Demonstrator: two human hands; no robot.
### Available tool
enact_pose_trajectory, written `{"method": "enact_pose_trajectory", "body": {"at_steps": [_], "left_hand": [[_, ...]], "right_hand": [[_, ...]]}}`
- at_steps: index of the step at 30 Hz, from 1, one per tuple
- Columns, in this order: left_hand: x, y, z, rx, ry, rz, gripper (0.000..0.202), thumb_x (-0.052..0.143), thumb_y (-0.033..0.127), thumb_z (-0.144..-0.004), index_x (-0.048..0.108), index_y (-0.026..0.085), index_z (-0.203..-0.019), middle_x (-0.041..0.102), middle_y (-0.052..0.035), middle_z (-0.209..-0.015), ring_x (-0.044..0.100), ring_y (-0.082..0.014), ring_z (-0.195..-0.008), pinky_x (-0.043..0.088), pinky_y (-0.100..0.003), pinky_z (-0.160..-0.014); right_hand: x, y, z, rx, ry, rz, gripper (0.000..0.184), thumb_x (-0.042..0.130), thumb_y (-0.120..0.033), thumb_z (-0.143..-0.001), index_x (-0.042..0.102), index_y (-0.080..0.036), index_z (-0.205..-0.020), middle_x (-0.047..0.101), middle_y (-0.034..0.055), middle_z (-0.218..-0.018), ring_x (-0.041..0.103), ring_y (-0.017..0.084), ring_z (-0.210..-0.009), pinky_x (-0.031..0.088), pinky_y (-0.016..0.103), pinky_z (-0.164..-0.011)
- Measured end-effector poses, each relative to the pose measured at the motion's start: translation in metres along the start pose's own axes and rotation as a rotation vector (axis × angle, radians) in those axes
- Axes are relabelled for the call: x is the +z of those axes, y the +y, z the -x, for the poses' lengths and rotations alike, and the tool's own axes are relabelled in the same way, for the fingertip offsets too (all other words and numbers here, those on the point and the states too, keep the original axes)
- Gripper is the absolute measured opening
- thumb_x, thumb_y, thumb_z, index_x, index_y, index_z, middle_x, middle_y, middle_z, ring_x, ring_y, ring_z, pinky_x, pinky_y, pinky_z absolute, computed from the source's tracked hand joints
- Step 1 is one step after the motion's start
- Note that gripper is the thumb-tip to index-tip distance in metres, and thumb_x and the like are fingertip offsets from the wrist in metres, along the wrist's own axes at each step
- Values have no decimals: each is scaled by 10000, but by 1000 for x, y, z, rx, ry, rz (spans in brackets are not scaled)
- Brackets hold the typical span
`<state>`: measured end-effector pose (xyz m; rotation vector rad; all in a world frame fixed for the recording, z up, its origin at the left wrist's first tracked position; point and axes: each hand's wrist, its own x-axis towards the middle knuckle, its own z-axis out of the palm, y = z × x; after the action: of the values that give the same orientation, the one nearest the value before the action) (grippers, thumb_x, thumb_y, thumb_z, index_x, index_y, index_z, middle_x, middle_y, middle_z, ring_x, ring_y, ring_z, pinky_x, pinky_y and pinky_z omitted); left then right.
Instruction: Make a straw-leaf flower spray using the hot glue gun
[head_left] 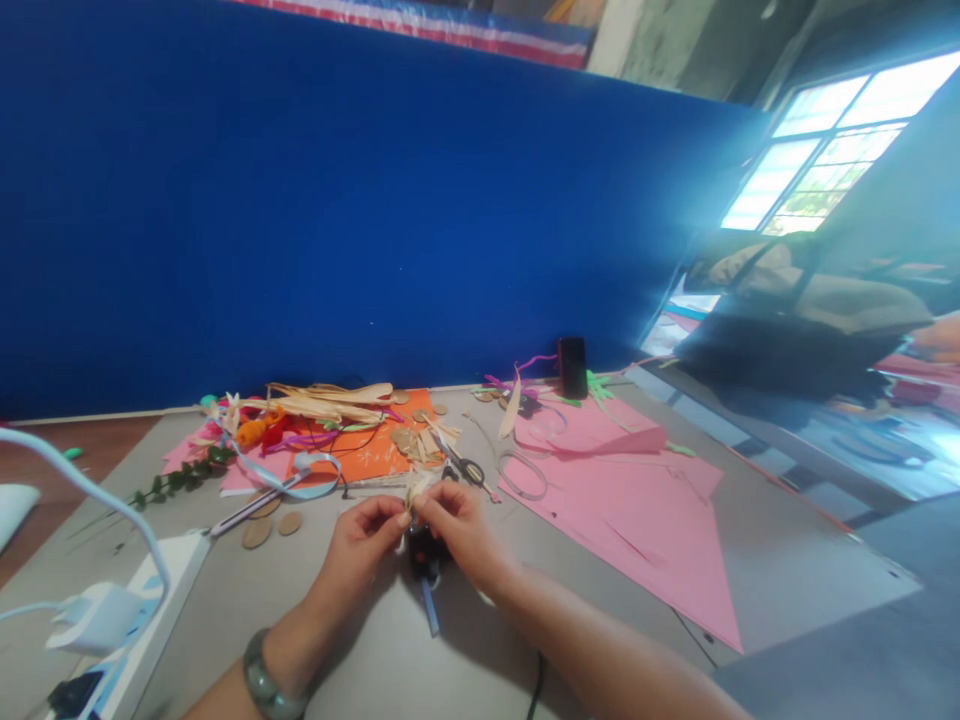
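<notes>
My left hand point(365, 535) and my right hand point(459, 522) meet at the middle of the table, both closed in a pinch. Between their fingertips is a small, pale straw-coloured piece of dried husk point(410, 497), mostly hidden by the fingers. Just below the fingertips lies a black tool point(424, 552), partly covered, with a bluish translucent stick point(430, 607) pointing towards me; it looks like a hot glue gun. Beyond my right hand, scissors point(471, 471) with dark handles rest near a heap of husk scraps point(420, 445). A bracelet point(262, 680) circles my left wrist.
Dried husk strips point(330, 402) lie on an orange sheet point(375, 450). Left are a utility knife point(255, 504), wooden discs point(290, 522) and a white power strip point(161, 590). Pink paper point(637, 520) covers the right; a phone point(572, 368) leans on the blue partition point(420, 220).
</notes>
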<state>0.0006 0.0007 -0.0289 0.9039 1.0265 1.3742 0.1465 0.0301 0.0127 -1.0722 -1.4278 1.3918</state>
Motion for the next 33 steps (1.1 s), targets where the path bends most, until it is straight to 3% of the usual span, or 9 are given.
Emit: {"method": "enact_pose_trajectory", "body": {"at_steps": [10,21,33], "left_hand": [[-4,0,-3,80,32,-123,210,787,331,-691,687,146,-694,628,-2,-614,505,-99,-545,402,-200,-520],[-1,-1,0,183,157,-267,179,734,323,-721,677,154,-731,676,-13,-645,565,-131,-559,459,-229,-548],[-7,1,3,313,121,-517,147,659,307,-807,705,167,-805,733,-41,-747,638,-174,-648,482,-255,-611]], "right_hand": [[0,10,0,39,-57,-108,315,669,-456,-759,639,-153,-677,492,-49,-513,454,82,-431,399,195,-413],[0,11,0,5,-56,-71,181,689,-332,-745,691,-151,-734,565,-31,-555,468,88,-491,370,198,-473],[5,7,4,120,-68,-215,186,721,-305,-686,709,-156,-795,586,-31,-581,447,81,-483,365,200,-468]]}}
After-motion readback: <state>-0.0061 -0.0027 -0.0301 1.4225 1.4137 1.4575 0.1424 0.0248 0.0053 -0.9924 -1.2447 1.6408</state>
